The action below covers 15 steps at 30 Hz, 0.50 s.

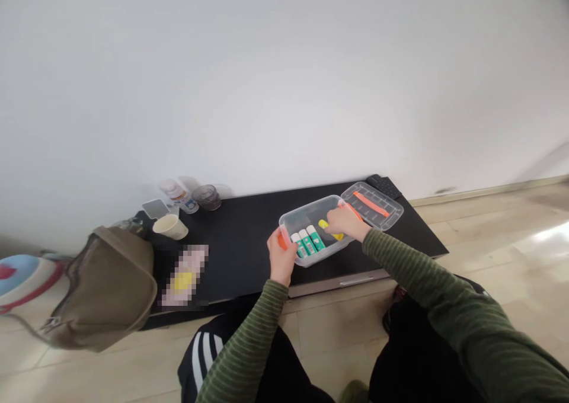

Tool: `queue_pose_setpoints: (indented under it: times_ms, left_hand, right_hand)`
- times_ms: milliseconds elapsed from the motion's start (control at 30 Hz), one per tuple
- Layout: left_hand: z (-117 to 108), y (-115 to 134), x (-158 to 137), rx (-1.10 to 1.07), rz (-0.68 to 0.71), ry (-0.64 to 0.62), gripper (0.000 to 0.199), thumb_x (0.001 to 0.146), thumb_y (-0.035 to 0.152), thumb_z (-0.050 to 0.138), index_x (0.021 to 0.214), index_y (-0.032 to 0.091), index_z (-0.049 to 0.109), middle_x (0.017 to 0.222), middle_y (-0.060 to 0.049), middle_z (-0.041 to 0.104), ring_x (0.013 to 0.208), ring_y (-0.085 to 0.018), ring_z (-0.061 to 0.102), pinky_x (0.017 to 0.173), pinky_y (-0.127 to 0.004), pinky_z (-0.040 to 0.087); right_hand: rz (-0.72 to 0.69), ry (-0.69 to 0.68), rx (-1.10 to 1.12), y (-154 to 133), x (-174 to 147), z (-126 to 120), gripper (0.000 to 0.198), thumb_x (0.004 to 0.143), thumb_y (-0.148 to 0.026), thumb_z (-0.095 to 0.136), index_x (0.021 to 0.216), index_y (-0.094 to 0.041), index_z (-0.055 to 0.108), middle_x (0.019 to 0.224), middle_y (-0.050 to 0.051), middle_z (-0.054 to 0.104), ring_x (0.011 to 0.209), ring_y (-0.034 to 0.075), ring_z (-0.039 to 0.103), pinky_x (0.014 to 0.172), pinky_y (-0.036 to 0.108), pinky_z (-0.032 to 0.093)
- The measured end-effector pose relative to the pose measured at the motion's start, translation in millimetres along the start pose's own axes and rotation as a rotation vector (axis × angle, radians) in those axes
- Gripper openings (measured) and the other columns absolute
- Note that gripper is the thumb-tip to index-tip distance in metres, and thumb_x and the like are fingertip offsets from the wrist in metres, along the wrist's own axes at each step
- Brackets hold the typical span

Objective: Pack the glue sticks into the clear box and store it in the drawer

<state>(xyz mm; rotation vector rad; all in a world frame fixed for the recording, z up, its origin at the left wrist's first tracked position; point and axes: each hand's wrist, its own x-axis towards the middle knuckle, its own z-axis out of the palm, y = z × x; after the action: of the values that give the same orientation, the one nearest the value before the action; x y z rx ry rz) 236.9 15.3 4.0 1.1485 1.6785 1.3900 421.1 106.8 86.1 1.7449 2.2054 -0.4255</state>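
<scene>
Uncovered clear box [326, 255] on the desk [249, 231]
The left hand [282, 258] grips its end at an orange clip [281, 241]; the right hand [343, 221] pinches a yellow tube [323, 223] inside (three white-capped green tubes [307, 243] lie nearby).

Sleeves [249, 344]: green, striped
Box [324, 253]: clear, orange clasps [350, 210]
Sticks [308, 243]: teal, white-capped
Tube [338, 236]: yellow
Lid [367, 212], box's 2 o'clock: clear, orange strip [371, 203]
Cup [170, 227], box's 9 o'clock: cream
Table [244, 237]: black
Trousers [293, 373]: black, white stripes
</scene>
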Motion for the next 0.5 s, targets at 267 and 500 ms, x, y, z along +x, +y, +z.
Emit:
queue_pose_setpoints:
  times_ms: [267,500]
  left_hand:
    - [0,6,0,-0.046,-0.017,0.004,0.063,0.067,0.007,0.062,0.128,0.021,0.054,0.132,-0.011,0.048,0.125,-0.024,0.047,0.107,-0.036,0.038]
    - [0,8,1,-0.037,-0.025,0.013,0.062,0.066,0.007,0.065,0.126,0.022,0.055,0.131,-0.010,0.051,0.123,-0.025,0.050,0.107,-0.037,0.039]
  right_hand:
    - [0.053,-0.142,0.033,-16,19,20,0.028,0.062,-0.016,0.072,0.089,-0.011,0.076,0.073,0.015,0.073,0.075,0.028,0.072,0.069,0.034,0.052]
    - [0.053,-0.139,0.074,-15,27,32,0.024,0.058,-0.014,0.075,0.082,-0.012,0.076,0.063,0.012,0.070,0.068,0.027,0.071,0.068,0.034,0.053]
